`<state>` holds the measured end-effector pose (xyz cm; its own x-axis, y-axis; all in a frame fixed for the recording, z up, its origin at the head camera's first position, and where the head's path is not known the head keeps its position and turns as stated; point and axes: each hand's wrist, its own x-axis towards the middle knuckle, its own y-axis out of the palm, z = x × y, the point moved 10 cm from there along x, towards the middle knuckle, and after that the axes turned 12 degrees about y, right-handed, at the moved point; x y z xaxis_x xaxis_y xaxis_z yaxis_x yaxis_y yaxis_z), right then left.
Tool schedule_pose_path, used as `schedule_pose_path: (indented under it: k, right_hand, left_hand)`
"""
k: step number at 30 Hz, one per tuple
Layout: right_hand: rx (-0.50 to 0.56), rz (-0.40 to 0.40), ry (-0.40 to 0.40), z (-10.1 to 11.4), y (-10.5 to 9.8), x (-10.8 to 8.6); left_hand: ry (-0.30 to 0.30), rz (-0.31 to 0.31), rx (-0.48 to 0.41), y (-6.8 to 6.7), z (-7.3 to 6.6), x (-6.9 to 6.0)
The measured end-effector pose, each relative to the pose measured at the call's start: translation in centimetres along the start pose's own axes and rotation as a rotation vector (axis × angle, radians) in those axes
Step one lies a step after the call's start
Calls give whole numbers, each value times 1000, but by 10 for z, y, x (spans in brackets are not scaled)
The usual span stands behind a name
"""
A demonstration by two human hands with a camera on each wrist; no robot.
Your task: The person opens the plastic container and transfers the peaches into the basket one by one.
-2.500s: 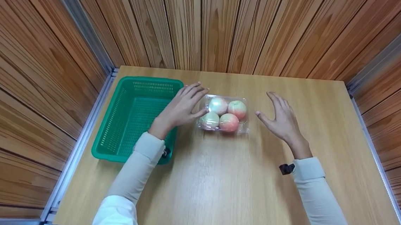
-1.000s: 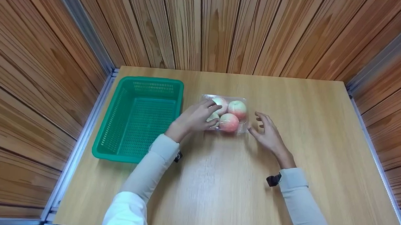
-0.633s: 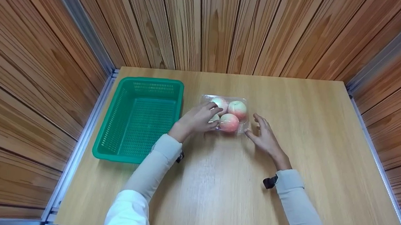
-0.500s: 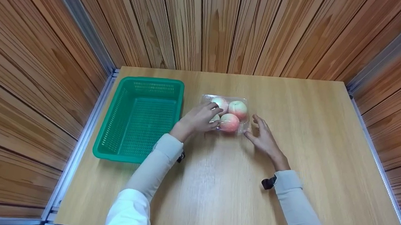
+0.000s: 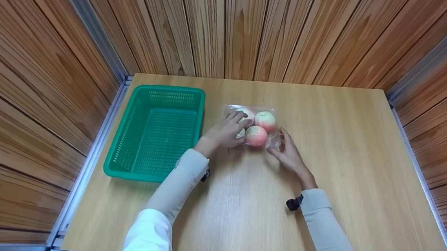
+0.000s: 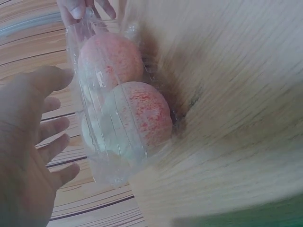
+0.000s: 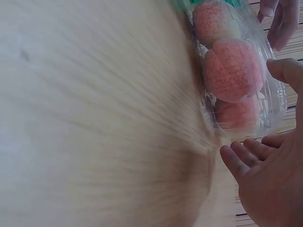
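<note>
From the head we look forward and down, well back, over the table; the basket is at nine o'clock. At both wrists we sit close, rolled sideways, left hand at nine o'clock, right hand at four, facing one clear pack from opposite sides; all three views share it.

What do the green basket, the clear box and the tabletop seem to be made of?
Green basket: probably moulded plastic, smooth-looking, with evenly perforated walls.
Clear box: likely thin plastic, shiny; fruit shows through and ridges catch light.
Tabletop: wood or wood-look laminate, satin; pale grain, soft glare.
</note>
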<state>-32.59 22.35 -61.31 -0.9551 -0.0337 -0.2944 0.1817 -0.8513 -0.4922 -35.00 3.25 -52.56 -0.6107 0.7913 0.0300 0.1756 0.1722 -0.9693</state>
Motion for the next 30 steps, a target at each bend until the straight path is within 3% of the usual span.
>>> schedule_pose_path:
  k: [6, 19, 24, 30]
  right_hand:
    - [48, 9, 3, 0, 4, 2]
    - [83, 12, 30, -7, 6, 6]
    - [145, 19, 16, -7, 7, 8]
    - [163, 8, 9, -8, 7, 9]
  left_hand:
    - [9, 30, 45, 8, -2, 3]
    - [-61, 109, 113, 24, 0, 8]
    - [-76, 146, 153, 28, -2, 7]
    - [-44, 95, 184, 28, -7, 6]
